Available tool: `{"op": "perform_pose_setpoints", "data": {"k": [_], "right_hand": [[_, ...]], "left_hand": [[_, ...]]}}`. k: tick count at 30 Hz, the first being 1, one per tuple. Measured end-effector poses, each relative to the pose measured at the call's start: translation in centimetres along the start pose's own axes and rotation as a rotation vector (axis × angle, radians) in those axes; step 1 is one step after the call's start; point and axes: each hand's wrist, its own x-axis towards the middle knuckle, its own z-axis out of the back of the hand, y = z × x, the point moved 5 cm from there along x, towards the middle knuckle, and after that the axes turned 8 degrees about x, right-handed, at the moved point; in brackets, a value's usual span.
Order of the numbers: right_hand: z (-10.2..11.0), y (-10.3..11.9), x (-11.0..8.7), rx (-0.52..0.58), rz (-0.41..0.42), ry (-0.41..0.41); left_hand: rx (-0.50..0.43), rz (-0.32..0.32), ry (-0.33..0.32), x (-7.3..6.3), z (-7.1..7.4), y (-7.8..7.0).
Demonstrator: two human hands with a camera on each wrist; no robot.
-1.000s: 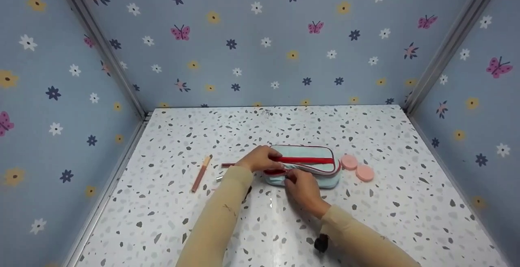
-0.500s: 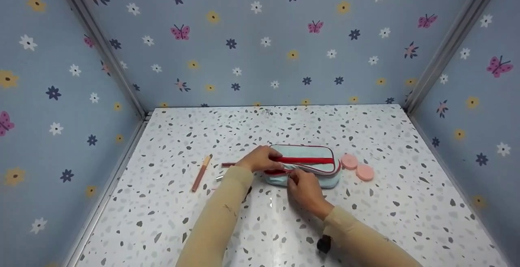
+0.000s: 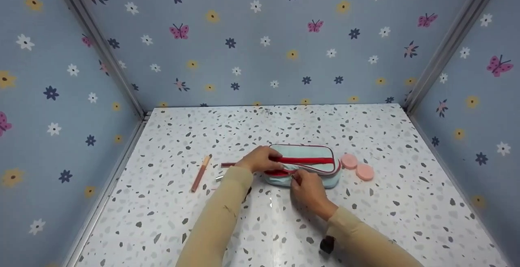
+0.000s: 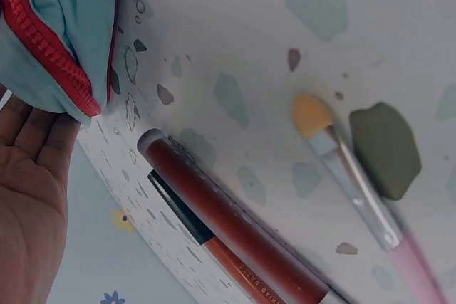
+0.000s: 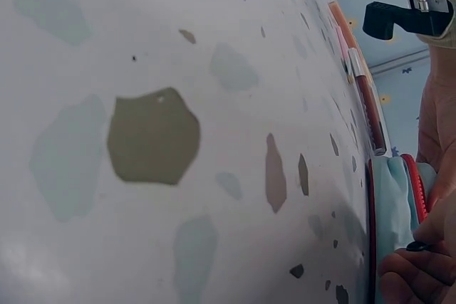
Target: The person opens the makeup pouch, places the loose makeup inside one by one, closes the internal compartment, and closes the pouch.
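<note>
A light blue zippered pouch (image 3: pixel 302 151) with red trim lies on the speckled table. My left hand (image 3: pixel 260 159) grips its left end, with fingers on top. In the left wrist view, the red zipper (image 4: pixel 50 44) runs toward that end, and the fingers partly disappear behind the cloth. My right hand (image 3: pixel 310 192) is at the pouch's near side, right of the left hand. Between its thumb and fingers it pinches a small dark zipper pull (image 5: pixel 418 245), seen in the right wrist view.
Left of the pouch lie a dark red lip gloss tube (image 4: pixel 228 218), a black-and-orange pencil (image 4: pixel 228 261) and a pink-handled sponge applicator (image 4: pixel 356 190). Another tube (image 3: pixel 200 173) lies farther left. Two pink round discs (image 3: pixel 349 161) sit by the right end. Patterned walls (image 3: pixel 260 55) enclose the table.
My right hand has slid slightly to the right along the pouch's near side with the zipper pull. My left hand has stayed in place on the left end.
</note>
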Motion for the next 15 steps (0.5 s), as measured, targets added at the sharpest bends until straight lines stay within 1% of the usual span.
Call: {"op": "perform_pose_setpoints", "data": {"k": [5,11,15], "right_hand": [[0.26,-0.09,0.02,-0.005,-0.029,0.023],[0.67,-0.08,-0.04,-0.018,-0.005,0.009],[0.79,-0.32,-0.09,-0.015,-0.033,0.023]], "left_hand": [[0.008,0.005,0.007,0.02,0.10,-0.08],[0.018,0.014,0.009,0.10,0.14,-0.10],[0.022,0.017,0.013,0.09,0.07,0.02]]}}
